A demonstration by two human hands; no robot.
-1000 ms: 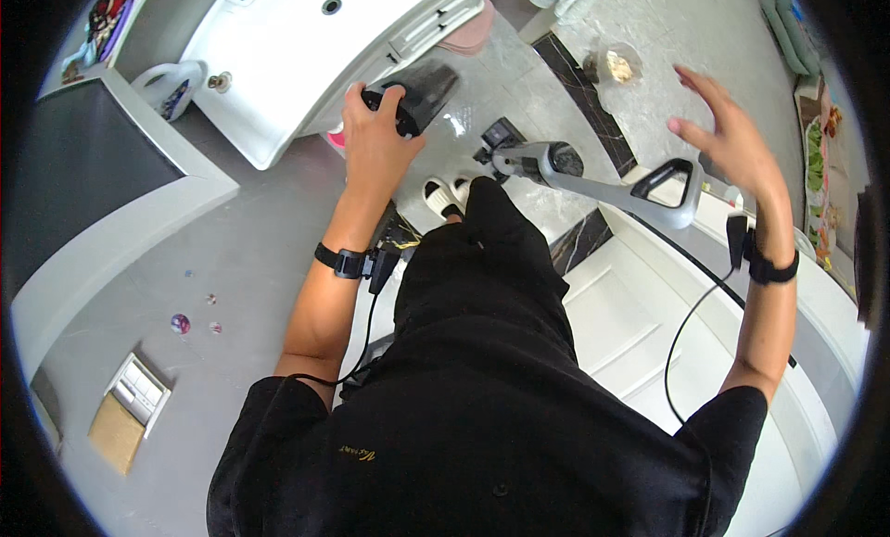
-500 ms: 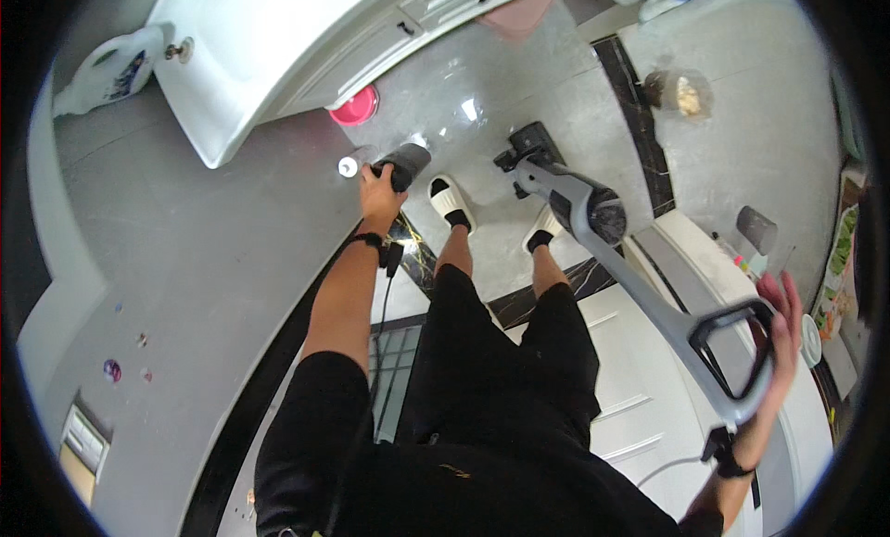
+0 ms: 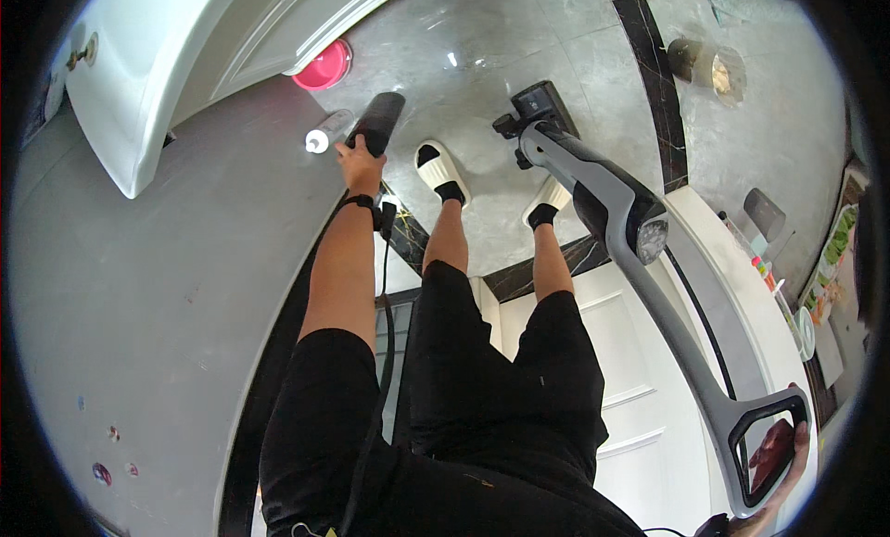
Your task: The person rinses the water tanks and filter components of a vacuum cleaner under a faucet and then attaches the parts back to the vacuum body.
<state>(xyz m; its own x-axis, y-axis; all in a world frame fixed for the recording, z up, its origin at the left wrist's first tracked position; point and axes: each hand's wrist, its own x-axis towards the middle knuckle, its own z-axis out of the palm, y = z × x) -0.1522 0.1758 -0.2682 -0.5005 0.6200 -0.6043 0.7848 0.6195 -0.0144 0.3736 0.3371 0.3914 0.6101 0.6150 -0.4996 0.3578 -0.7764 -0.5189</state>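
My left hand [image 3: 362, 164] is closed round the near end of a dark, smooth cylindrical container [image 3: 380, 120]. It holds the container low beside my left foot, with the far end pointing away from me. Just left of it a white bottle [image 3: 329, 131] stands near the wall. At the lower right, my right hand [image 3: 788, 472] is at the loop handle of a grey upright stick floor cleaner [image 3: 640, 282], its fingers partly hidden by the handle. The cleaner slants away from me, and its black floor head [image 3: 545, 109] rests on the tiles ahead of my feet.
A pink basin [image 3: 324, 66] sits under the white sink cabinet [image 3: 269, 50] at upper left. Past a dark floor strip [image 3: 654, 92] lies a clear bag [image 3: 721, 74] with pale contents. A white door [image 3: 640, 389] is at right; a grey wall [image 3: 167, 305] fills the left.
The cleaner's handle and my right hand have come down and to the right in the picture. My left hand and the dark container have shifted slightly left and farther away.
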